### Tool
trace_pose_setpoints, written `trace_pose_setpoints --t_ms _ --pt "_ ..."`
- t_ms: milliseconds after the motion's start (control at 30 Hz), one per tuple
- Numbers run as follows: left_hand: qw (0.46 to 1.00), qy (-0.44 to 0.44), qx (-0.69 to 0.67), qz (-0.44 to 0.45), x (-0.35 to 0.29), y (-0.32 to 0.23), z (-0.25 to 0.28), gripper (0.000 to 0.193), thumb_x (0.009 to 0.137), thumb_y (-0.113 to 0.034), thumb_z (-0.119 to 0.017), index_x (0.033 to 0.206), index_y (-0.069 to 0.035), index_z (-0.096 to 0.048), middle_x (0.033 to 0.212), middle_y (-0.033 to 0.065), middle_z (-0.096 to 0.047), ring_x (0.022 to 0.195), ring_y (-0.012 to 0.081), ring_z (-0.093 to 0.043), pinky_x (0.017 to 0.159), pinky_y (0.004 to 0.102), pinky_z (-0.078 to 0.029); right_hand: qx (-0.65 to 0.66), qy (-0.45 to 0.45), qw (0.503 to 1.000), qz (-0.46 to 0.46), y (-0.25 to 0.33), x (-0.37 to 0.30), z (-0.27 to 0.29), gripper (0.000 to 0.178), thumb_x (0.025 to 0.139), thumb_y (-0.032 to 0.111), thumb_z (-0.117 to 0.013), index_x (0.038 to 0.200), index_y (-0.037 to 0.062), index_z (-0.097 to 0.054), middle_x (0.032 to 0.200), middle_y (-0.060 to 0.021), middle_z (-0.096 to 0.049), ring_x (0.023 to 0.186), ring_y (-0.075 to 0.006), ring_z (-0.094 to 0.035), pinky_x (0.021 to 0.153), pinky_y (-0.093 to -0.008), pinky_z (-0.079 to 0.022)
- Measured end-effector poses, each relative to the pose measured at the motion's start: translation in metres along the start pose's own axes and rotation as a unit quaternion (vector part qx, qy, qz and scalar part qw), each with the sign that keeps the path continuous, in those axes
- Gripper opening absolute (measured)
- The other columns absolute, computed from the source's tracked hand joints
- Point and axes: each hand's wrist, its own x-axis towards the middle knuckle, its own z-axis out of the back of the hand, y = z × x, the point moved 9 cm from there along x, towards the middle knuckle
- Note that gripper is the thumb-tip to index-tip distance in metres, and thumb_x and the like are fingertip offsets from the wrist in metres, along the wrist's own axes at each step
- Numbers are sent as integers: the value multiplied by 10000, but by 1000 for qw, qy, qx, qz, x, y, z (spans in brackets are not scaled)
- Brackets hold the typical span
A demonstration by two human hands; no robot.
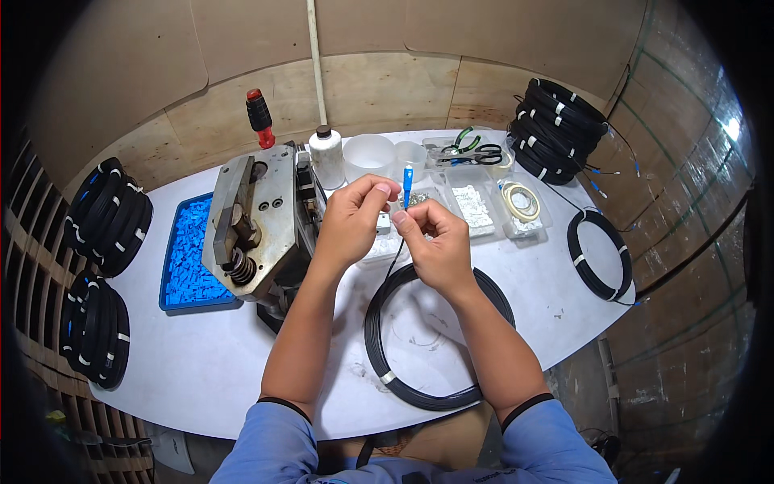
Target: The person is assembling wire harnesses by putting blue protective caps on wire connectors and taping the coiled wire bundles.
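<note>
Between the thumb and fingers of my right hand [436, 241] is a blue fibre-optic connector [408, 178], held upright over the table. Its black cable runs down from my fingers to a coil of black cable [376, 339] lying flat beneath my forearms, tied with white bands. Just left of the connector, my left hand [355, 216] is closed in a pinch, its fingertips close to the connector but apart from it. Whatever may be in that pinch is too small to make out.
A metal hand press [274, 189] stands left of my arms, beside a tray of blue connector parts [189, 250]. Behind my hands are a white bottle [326, 153], bowls [368, 152], scissors [476, 156] and a tape roll [521, 202]. Cable coils [556, 133] stack at both sides.
</note>
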Motion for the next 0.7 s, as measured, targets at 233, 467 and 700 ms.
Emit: trace_pose_setpoints --t_ms 233,467,700 --pt "855 173 470 133 -8 93 -13 271 853 -209 -579 1034 -65 -721 977 203 -694 894 383 -676 819 460 -529 -9 -15 1000 5 -1 0 7 184 888 155 -710 801 5 -650 650 -37 -658 568 -68 -574 538 -241 -470" --pt "808 301 494 114 -30 188 -24 362 790 -235 -633 1121 -99 -688 1157 229 -593 1058 372 -616 923 434 -505 -23 -5 1000 1 2 0 2 190 904 158 -710 797 24 -629 682 11 -621 626 -29 -531 574 -204 -442" --pt "850 260 453 73 -22 162 -23 206 768 -168 -668 893 -24 -747 857 213 -702 830 346 -693 803 418 -541 -13 2 1000 -18 -2 0 6 198 902 161 -713 794 19 -628 683 9 -621 631 -34 -534 589 -210 -455"
